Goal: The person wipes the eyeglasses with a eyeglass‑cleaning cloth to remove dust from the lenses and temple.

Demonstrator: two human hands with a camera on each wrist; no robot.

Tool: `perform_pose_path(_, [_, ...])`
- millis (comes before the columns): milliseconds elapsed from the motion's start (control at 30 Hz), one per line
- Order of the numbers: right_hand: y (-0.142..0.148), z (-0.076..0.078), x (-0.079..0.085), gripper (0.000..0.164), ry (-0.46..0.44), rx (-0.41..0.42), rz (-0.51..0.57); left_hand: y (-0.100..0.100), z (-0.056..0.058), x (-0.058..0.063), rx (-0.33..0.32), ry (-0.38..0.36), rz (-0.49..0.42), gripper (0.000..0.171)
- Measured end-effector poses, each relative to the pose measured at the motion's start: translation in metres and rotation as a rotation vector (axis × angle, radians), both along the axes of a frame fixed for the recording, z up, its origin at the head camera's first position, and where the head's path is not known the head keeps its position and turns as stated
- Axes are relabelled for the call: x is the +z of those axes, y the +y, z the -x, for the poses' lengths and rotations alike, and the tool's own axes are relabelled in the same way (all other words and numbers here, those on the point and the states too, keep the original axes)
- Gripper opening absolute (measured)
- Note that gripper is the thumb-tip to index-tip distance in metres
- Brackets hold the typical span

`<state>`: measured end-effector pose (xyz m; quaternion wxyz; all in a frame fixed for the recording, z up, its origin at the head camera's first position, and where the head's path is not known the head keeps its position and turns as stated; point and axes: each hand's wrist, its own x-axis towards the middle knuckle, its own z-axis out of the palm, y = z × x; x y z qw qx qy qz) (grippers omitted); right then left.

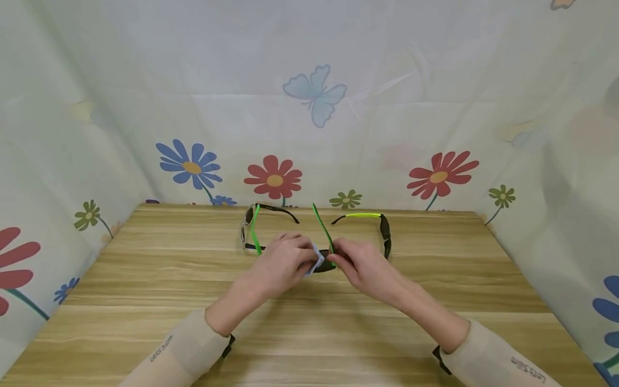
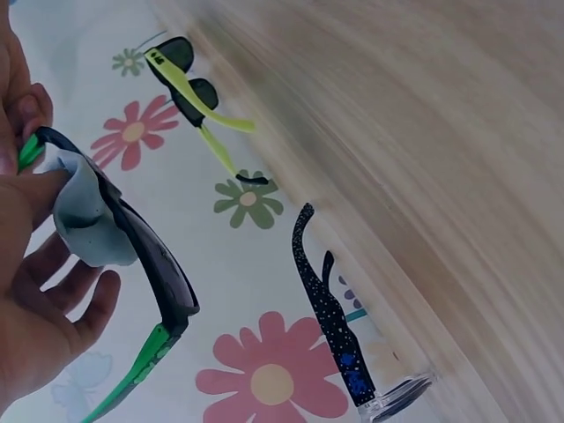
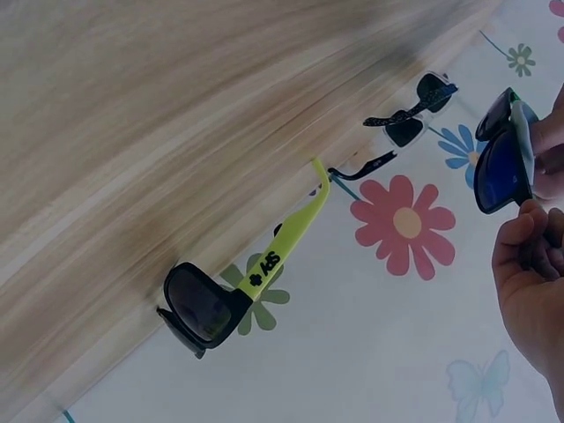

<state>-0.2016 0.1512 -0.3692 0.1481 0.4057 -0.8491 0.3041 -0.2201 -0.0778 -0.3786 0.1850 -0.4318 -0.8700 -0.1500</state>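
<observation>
Black sunglasses (image 1: 326,264) with green temples are held up over the table between both hands. My left hand (image 1: 284,262) pinches a light blue cloth (image 2: 88,220) folded over one lens, thumb on the inner side in the left wrist view. My right hand (image 1: 366,266) grips the frame at the opposite end, by the hinge of the green temple. Seen from the right wrist, the outer lens face looks dark blue, and the right fingers (image 3: 520,242) are at the frame's lower corner. Both temples are unfolded. The left hand covers part of the frame in the head view.
On the wooden table (image 1: 184,290), clear-framed sunglasses (image 3: 404,132) with black speckled temples lie behind the left hand. Black sunglasses with yellow temples (image 3: 291,229) lie behind the right hand. A flower-printed curtain (image 1: 377,145) stands along the table's back and sides.
</observation>
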Motion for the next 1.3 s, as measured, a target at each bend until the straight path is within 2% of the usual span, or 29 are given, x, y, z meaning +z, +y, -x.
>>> perform_pose_path(133, [0.001, 0.000, 0.000, 0.011, -0.011, -0.003, -0.002, -0.001, 0.000, -0.001, 0.020, 0.035, 0.047, 0.006])
perform_pose_path(333, [0.005, -0.001, 0.003, 0.015, -0.053, -0.038, -0.009, -0.005, -0.003, -0.001, 0.045, 0.071, 0.044, 0.008])
perform_pose_path(633, [0.015, 0.003, 0.003, 0.015, -0.027, -0.055, 0.017, -0.007, -0.006, 0.005, 0.108, 0.169, 0.054, 0.008])
perform_pose_path(767, [0.017, 0.002, 0.003, 0.015, -0.022, -0.061, 0.027, -0.008, -0.006, 0.004, 0.149, 0.174, 0.100, 0.010])
perform_pose_path(1000, [0.018, 0.002, 0.003, 0.015, -0.002, -0.069, 0.028, -0.007, -0.006, 0.002, 0.183, 0.147, 0.175, 0.016])
perform_pose_path(1200, [0.018, 0.002, 0.002, 0.013, 0.040, -0.056, 0.012, -0.005, -0.006, 0.001, 0.237, 0.127, 0.308, 0.018])
perform_pose_path(1300, [0.018, 0.002, 0.002, 0.013, 0.061, -0.049, 0.010, -0.006, -0.006, 0.000, 0.251, 0.145, 0.352, 0.017])
